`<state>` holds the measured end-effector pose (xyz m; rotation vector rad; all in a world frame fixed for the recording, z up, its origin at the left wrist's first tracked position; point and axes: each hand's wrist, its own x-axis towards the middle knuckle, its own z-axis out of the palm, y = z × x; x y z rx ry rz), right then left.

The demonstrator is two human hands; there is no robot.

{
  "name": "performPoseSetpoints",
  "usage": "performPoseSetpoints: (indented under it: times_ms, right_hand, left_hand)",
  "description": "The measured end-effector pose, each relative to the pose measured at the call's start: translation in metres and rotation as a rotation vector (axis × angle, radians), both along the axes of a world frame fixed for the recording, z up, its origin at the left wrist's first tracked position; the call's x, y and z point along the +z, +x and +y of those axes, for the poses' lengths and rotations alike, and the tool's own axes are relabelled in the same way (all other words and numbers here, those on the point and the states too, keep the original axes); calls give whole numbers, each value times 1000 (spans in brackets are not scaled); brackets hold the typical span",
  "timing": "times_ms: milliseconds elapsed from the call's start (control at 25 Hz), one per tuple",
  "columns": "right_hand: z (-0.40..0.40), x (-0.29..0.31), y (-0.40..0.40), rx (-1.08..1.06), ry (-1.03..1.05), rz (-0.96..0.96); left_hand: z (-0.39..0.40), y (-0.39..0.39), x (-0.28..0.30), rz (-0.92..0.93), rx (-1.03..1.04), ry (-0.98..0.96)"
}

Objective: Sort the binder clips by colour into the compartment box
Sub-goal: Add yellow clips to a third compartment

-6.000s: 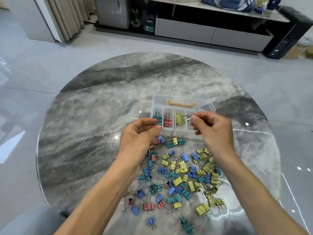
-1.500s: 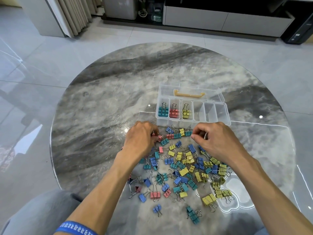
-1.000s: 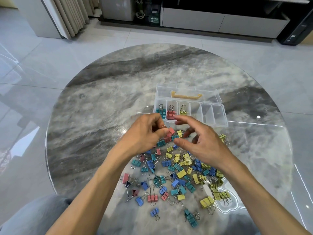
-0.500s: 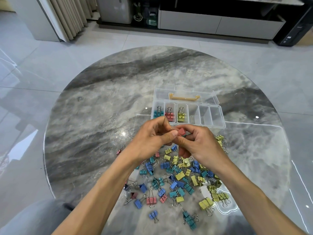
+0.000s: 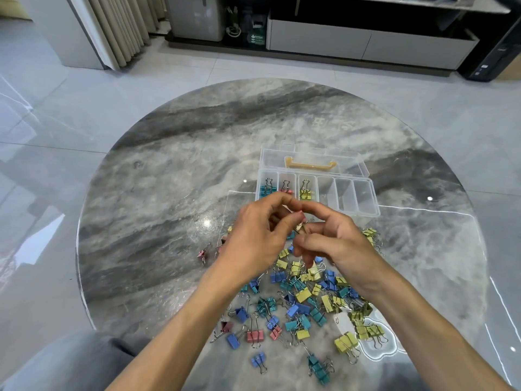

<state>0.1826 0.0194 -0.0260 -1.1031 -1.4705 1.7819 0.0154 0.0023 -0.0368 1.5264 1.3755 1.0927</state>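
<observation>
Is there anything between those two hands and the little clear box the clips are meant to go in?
Nothing visible. The left hand and right hand meet just in front of the compartment box, whose lid lies folded back. Its pink compartment is open from above.

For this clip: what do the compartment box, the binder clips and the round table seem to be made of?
Compartment box: clear, glossy plastic by the look; the table shows through its walls, and its handle is opaque yellow.
Binder clips: probably painted metal bodies in matt pastel colours, with bare shiny wire handles.
Table: polished grey marble or a marble-look slab; veined pattern with sharp light reflections. Which one, I cannot tell.
</observation>
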Motion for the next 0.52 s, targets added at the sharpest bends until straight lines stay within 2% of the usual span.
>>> performPoseSetpoints:
  times_ms: [120, 200, 240, 360, 400, 520]
  right_hand:
    - [0, 1, -1, -41, -73, 31]
    - [1, -5, -3, -72, -73, -26]
    - [1, -6, -3, -78, -73, -37]
    - [4, -3, -2, -134, -68, -18]
    - [5, -1, -1, -173, -66, -10]
    - [8, -1, 4, -271, -68, 9]
  left_hand:
    - [-3, 4, -2, 339, 92, 201]
    - [-5, 8, -4, 372, 125, 194]
    - [-5, 8, -3, 278, 140, 136]
    - [-1, 4, 3, -241, 168, -114]
    - [0, 1, 5, -362, 172, -185]
    - [0, -4, 8, -547, 136, -331]
